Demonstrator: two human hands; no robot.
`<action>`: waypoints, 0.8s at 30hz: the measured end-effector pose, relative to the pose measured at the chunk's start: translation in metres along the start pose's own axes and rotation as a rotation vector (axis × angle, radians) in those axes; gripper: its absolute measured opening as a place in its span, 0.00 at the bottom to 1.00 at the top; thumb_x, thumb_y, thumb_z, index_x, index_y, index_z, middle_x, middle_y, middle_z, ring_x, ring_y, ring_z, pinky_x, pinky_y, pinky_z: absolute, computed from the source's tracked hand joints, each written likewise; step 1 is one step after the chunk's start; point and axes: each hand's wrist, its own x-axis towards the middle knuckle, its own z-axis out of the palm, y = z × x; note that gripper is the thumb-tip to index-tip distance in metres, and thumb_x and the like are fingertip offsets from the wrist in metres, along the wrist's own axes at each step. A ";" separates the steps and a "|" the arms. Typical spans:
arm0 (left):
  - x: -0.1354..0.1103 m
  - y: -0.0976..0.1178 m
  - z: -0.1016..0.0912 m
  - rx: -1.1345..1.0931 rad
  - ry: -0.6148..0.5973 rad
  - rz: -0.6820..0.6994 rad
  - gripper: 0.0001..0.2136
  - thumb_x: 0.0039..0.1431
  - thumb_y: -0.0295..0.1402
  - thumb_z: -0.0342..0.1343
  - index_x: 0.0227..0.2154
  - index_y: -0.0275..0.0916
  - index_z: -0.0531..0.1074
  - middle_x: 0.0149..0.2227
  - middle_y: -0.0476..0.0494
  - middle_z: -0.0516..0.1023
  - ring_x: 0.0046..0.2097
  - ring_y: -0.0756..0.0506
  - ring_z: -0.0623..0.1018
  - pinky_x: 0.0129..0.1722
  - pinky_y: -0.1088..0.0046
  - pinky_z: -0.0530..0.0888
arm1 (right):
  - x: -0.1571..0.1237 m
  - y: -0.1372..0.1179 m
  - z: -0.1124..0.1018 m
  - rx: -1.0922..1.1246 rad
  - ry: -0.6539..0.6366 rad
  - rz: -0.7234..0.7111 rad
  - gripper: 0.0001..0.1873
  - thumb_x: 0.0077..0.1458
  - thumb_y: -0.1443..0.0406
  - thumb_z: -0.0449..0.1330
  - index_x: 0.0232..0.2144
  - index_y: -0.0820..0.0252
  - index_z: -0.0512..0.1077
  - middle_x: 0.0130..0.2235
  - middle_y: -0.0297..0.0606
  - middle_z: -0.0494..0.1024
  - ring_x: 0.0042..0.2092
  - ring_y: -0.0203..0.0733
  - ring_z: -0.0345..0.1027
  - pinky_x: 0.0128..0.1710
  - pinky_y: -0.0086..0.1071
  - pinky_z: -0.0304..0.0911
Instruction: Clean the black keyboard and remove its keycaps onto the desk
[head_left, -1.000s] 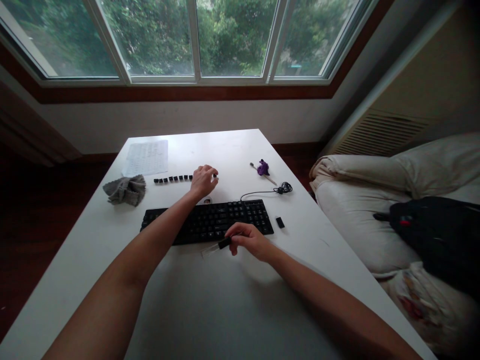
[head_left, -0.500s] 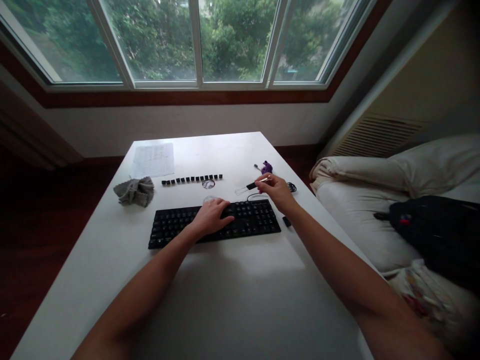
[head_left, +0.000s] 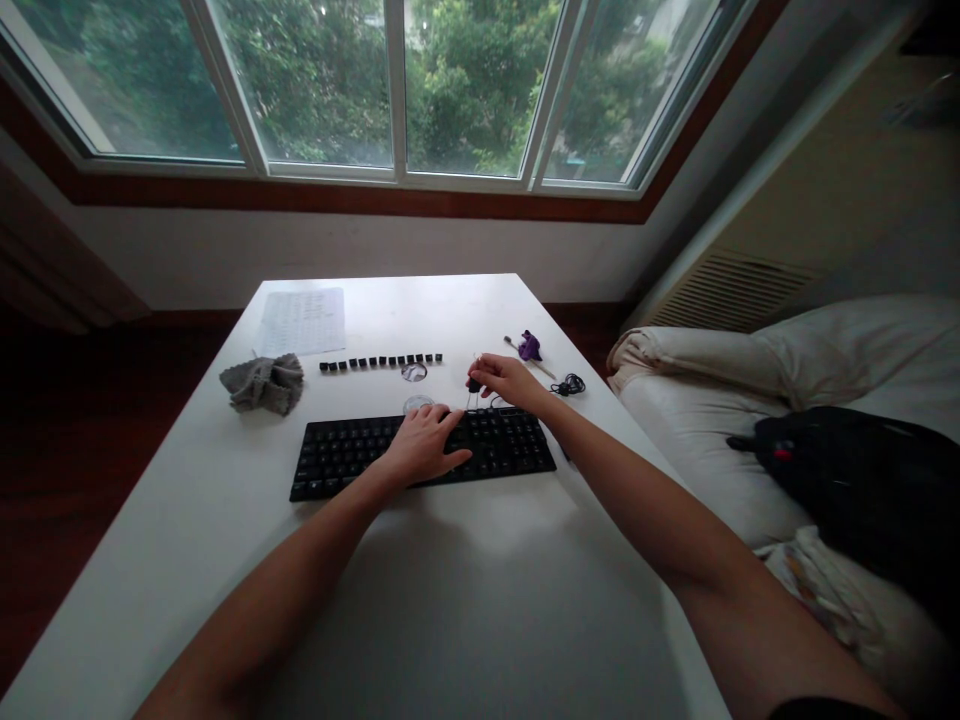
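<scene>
A black keyboard (head_left: 349, 455) lies across the white table in front of me. My left hand (head_left: 421, 442) rests on its middle with fingers spread, covering some keys. In my right hand (head_left: 501, 377) is a wire keycap puller (head_left: 474, 384) with a dark handle, pinched upright between thumb and fingers. Its two thin wires point down at the keyboard's back edge, right of my left fingertips; whether they touch a key I cannot tell. Behind the keyboard stands a row of loose black keycaps (head_left: 382, 362).
A grey cloth (head_left: 264, 383) and a printed sheet (head_left: 302, 320) lie at left on the table (head_left: 420, 600). Two small round clear items, one a dish (head_left: 413, 372), sit behind the keyboard. A purple item (head_left: 529, 346) and coiled cable (head_left: 570, 385) are at right, beside a sofa with a black bag (head_left: 840, 470).
My right hand has moved left, turning the keycap puller from lying sideways to pointing down at the keyboard. My left hand stays on the keys.
</scene>
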 end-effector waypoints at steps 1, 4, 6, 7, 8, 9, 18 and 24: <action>0.000 0.000 0.000 0.010 -0.005 -0.004 0.31 0.59 0.52 0.57 0.62 0.48 0.64 0.58 0.37 0.71 0.59 0.33 0.69 0.60 0.52 0.64 | 0.002 0.001 0.000 0.000 -0.011 0.010 0.16 0.59 0.53 0.62 0.37 0.61 0.74 0.37 0.41 0.82 0.35 0.38 0.75 0.30 0.30 0.74; -0.001 0.001 0.000 0.028 -0.013 -0.007 0.31 0.60 0.52 0.56 0.63 0.46 0.63 0.58 0.36 0.70 0.59 0.33 0.68 0.60 0.52 0.63 | 0.005 0.001 0.004 0.014 -0.056 0.023 0.16 0.58 0.53 0.62 0.37 0.61 0.73 0.37 0.41 0.83 0.36 0.39 0.76 0.31 0.31 0.75; -0.001 0.001 0.000 0.029 -0.013 -0.003 0.31 0.60 0.52 0.56 0.63 0.46 0.63 0.58 0.36 0.70 0.59 0.33 0.68 0.60 0.52 0.63 | 0.003 -0.001 0.007 0.027 -0.101 0.014 0.15 0.58 0.53 0.62 0.37 0.60 0.73 0.37 0.41 0.83 0.36 0.40 0.76 0.33 0.32 0.74; -0.001 0.001 0.000 0.027 -0.012 -0.002 0.31 0.60 0.52 0.56 0.63 0.46 0.63 0.58 0.36 0.70 0.59 0.33 0.68 0.60 0.52 0.63 | 0.001 -0.002 0.008 0.029 -0.121 0.010 0.15 0.59 0.53 0.62 0.38 0.60 0.73 0.37 0.40 0.83 0.37 0.39 0.76 0.34 0.32 0.74; -0.001 0.000 0.000 0.024 -0.010 0.000 0.31 0.60 0.52 0.56 0.63 0.46 0.63 0.58 0.36 0.70 0.59 0.33 0.68 0.60 0.52 0.63 | -0.001 -0.004 0.010 0.025 -0.134 0.005 0.15 0.59 0.54 0.62 0.38 0.60 0.73 0.37 0.40 0.83 0.37 0.39 0.76 0.35 0.32 0.74; -0.001 0.000 0.001 0.022 -0.007 0.000 0.30 0.60 0.52 0.56 0.63 0.46 0.63 0.58 0.36 0.70 0.59 0.33 0.68 0.60 0.52 0.63 | -0.004 -0.005 0.011 0.010 -0.134 -0.002 0.14 0.60 0.54 0.61 0.38 0.60 0.73 0.37 0.40 0.83 0.37 0.39 0.76 0.36 0.32 0.73; 0.000 -0.002 0.003 0.001 -0.004 -0.010 0.30 0.61 0.51 0.56 0.62 0.45 0.64 0.57 0.36 0.71 0.59 0.33 0.68 0.60 0.52 0.63 | -0.056 -0.012 0.008 -0.255 0.039 -0.091 0.13 0.62 0.56 0.59 0.39 0.58 0.78 0.37 0.37 0.83 0.37 0.40 0.75 0.38 0.31 0.68; -0.001 -0.002 0.002 -0.007 0.005 -0.011 0.29 0.61 0.51 0.56 0.62 0.45 0.64 0.56 0.36 0.72 0.57 0.33 0.69 0.59 0.51 0.63 | -0.066 0.019 0.004 0.055 0.183 0.047 0.16 0.59 0.52 0.63 0.40 0.58 0.74 0.33 0.38 0.83 0.36 0.43 0.78 0.39 0.35 0.71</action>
